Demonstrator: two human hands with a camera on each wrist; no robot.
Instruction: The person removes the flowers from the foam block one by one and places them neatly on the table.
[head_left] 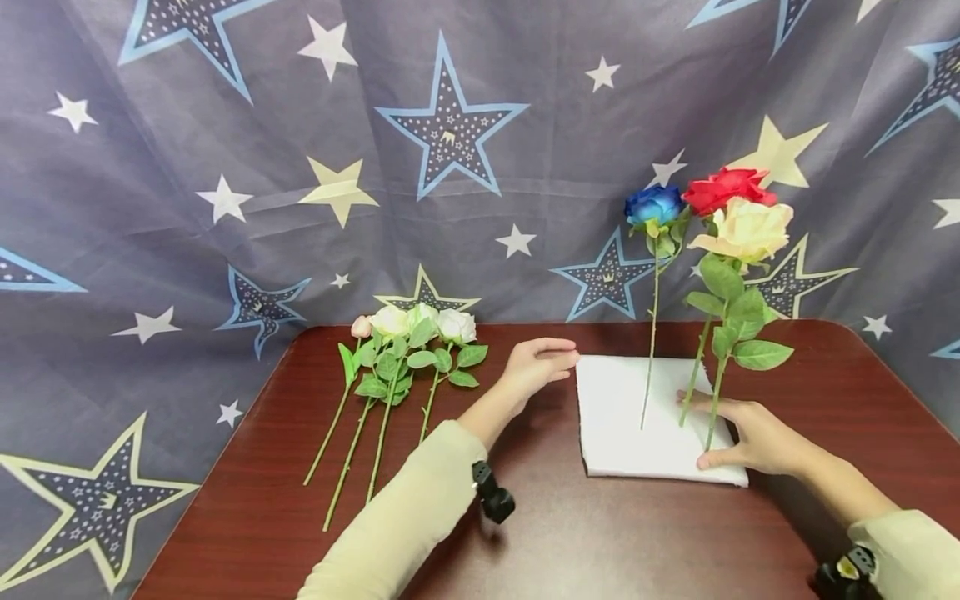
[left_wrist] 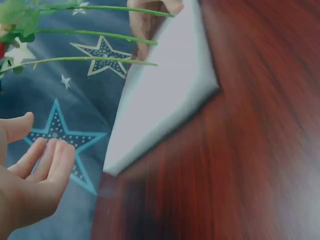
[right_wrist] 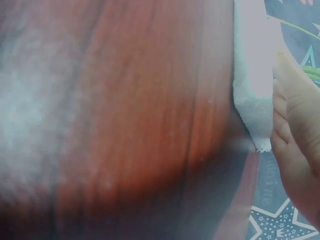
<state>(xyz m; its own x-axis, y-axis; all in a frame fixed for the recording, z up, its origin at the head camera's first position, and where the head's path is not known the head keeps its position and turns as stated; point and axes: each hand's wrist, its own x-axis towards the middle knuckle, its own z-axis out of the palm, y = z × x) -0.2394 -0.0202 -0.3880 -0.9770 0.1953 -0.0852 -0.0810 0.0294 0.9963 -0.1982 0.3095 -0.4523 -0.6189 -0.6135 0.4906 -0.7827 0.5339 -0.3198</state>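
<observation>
A white foam board (head_left: 615, 417) lies on the table with three artificial roses standing in it: a blue rose (head_left: 654, 207), a red rose (head_left: 723, 190) and a cream rose (head_left: 746, 229). My left hand (head_left: 528, 371) is at the board's back left corner, fingers extended, holding nothing; its thumb stands apart from the fingers in the left wrist view. Over the board's right edge, my right hand (head_left: 765, 437) has thumb and fingers spread to either side of the red and cream roses' stems. The thumb rests on the board near its front right corner.
Several pale artificial roses (head_left: 420, 325) lie on the left of the brown table (head_left: 562, 533), stems toward the front. A grey curtain with stars (head_left: 450, 233) hangs behind the table. A small wrist camera (head_left: 495, 496) is strapped to the left sleeve.
</observation>
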